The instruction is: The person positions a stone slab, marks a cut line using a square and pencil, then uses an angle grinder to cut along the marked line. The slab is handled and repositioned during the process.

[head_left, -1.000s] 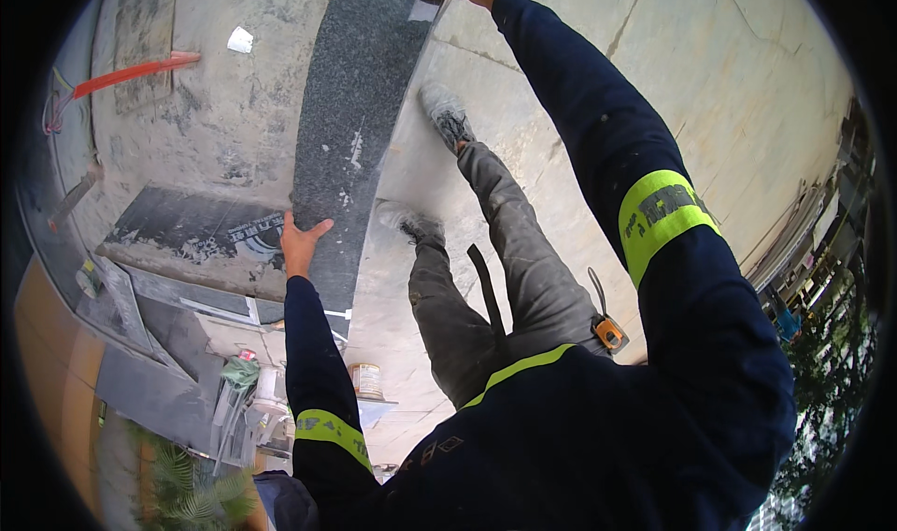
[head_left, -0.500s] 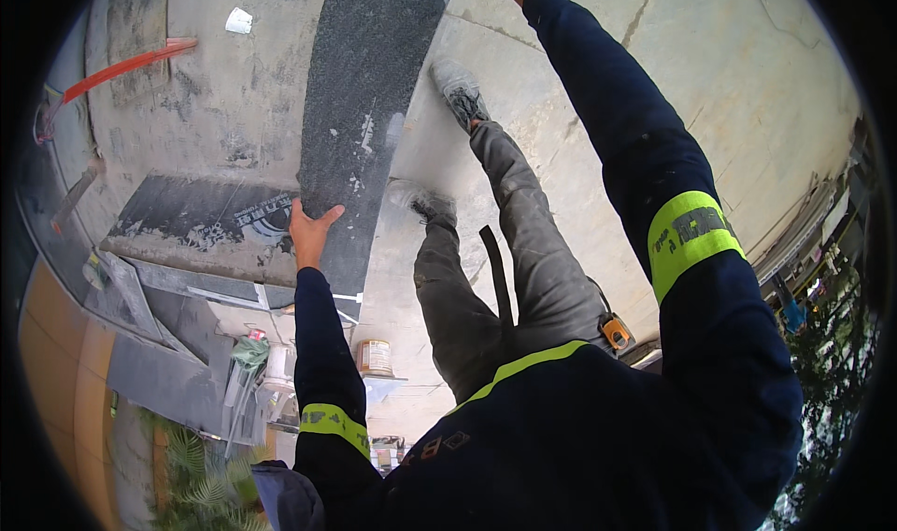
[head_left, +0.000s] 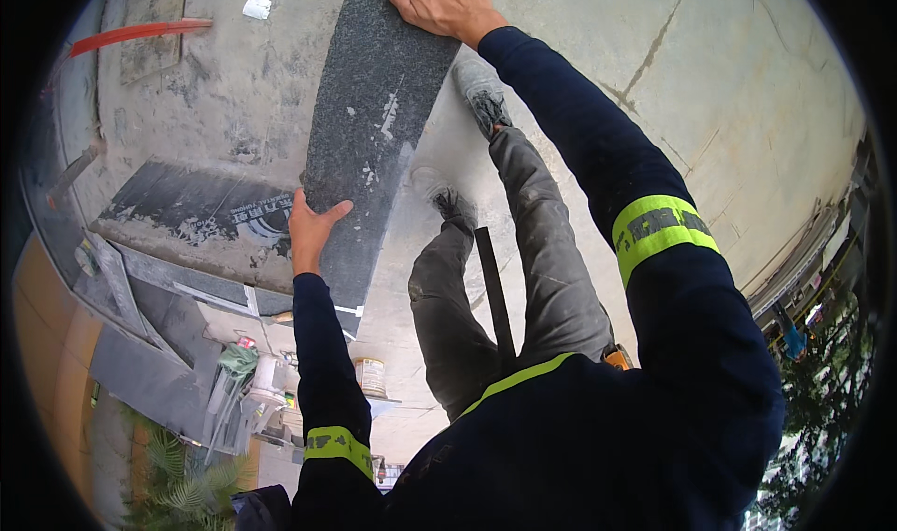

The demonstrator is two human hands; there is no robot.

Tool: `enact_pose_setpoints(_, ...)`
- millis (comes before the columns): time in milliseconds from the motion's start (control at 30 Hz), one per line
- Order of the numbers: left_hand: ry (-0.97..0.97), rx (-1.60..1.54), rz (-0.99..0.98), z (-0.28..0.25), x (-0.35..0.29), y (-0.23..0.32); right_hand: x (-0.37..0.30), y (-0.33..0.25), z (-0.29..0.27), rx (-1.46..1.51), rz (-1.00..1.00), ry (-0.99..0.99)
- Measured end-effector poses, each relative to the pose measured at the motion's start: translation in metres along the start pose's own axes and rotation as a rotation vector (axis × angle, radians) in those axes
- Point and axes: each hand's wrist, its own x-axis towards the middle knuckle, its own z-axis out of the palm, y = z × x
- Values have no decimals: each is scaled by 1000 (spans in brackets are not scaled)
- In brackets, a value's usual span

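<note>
A long dark stone slab (head_left: 360,129) with a speckled face and pale smears runs from the top edge down between my arms. My left hand (head_left: 310,227) grips its left edge near the lower end, thumb across the face and the other fingers mostly hidden. At the top of the view, my right hand (head_left: 444,3) touches the slab's face with its thumb apart. Its fingertips pass out of the picture, so their grip is unclear. Left of my left hand is another dark slab (head_left: 201,199) with pale printing and dusty patches.
My shoes (head_left: 484,101) stand on the concrete floor (head_left: 598,26) right of the slab. Leftward are a red strip (head_left: 140,35) and a white scrap (head_left: 257,6). A tub (head_left: 371,377), a white bucket (head_left: 268,381) and a green bag (head_left: 238,360) stand below my left hand.
My right hand has moved left and down onto the slab's face, from its upper right edge. The slab appears slightly farther right and higher. My left hand keeps its hold on the left edge.
</note>
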Motion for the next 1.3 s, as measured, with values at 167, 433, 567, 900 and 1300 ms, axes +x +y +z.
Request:
enact_pose_setpoints(167, 52, 128, 118, 3, 8, -18, -8, 15, 5, -24, -40, -31)
enact_pose_setpoints(433, 350, 100, -31, 18, 12, -24, 15, 88, -4, -111, 163, 74)
enact_pose_setpoints(567, 690, 172, -94, 55, 23, -12, 20, 100, 12, -77, 250, 26)
enact_pose_setpoints(900, 929, 195, -40, 70, 32, -24, 30, 126, 11, -38, 220, -76)
enact_pose_setpoints(1300, 940, 170, 29, 82, 24, -28, 67, 121, -3, -317, 34, -198)
